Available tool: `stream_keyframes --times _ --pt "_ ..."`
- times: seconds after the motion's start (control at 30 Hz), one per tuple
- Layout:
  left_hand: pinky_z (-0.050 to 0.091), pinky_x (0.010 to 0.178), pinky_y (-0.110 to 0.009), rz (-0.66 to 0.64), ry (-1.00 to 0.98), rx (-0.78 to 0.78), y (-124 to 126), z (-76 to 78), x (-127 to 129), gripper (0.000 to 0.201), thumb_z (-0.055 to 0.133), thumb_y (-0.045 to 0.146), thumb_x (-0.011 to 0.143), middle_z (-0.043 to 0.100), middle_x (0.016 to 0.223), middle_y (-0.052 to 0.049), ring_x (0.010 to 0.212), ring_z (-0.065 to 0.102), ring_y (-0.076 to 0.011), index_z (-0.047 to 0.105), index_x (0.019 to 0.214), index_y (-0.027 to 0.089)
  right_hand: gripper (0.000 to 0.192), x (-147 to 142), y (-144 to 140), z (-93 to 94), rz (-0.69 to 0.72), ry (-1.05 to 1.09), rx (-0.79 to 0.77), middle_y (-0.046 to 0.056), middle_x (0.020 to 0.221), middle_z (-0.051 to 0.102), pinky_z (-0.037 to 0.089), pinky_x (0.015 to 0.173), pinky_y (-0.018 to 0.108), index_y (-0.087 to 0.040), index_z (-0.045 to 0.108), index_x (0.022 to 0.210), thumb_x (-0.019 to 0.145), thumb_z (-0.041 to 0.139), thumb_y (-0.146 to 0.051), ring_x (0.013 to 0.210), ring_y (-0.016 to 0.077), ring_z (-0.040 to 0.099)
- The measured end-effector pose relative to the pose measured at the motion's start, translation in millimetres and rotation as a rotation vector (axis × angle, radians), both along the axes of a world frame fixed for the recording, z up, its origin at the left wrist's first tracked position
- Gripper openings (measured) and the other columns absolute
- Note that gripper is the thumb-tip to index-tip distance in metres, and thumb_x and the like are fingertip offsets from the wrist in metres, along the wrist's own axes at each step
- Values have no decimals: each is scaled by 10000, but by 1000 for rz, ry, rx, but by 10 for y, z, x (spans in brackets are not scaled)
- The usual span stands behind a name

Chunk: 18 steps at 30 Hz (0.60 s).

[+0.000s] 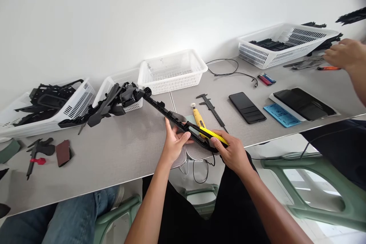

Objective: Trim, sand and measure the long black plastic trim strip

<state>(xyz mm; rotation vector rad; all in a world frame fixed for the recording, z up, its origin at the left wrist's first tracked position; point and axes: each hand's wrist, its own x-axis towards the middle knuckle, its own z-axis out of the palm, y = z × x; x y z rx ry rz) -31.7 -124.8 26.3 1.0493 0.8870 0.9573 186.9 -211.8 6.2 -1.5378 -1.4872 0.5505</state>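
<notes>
Knife against a long black plastic part, held at the counter's near edge.

Head view: left hand [175, 143] is wrapped around the long black part [171, 116]; right hand [231, 151] is closed on a yellow knife [216, 135] laid against it. A slip could likely cut the left fingers or gouge the part. Four white baskets [174, 70], two phones [247, 107], one caliper [211, 108] on the counter [120, 152].
</notes>
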Motion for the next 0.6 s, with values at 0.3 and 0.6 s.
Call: stream_keyframes --times 0.3,0.6 --pt "708 892 -435 -10 3 15 -3 -2 0 1448 961 446 838 605 1514 -109 1047 734 -209 -175 1732 516 371 -17 -1 19 4 20 18 91 1166 861 620 845 370 -228 789 1253 1103 587 -500 988 290 822" --pt "693 946 -477 -4 10 2 -7 11 -6 1438 957 439 842 602 1527 -107 1054 746 -218 -168 1735 516 367 -25 1 17 -9 24 19 87 1163 858 618 858 371 -231 784 1240 1098 593 -510 977 289 818"
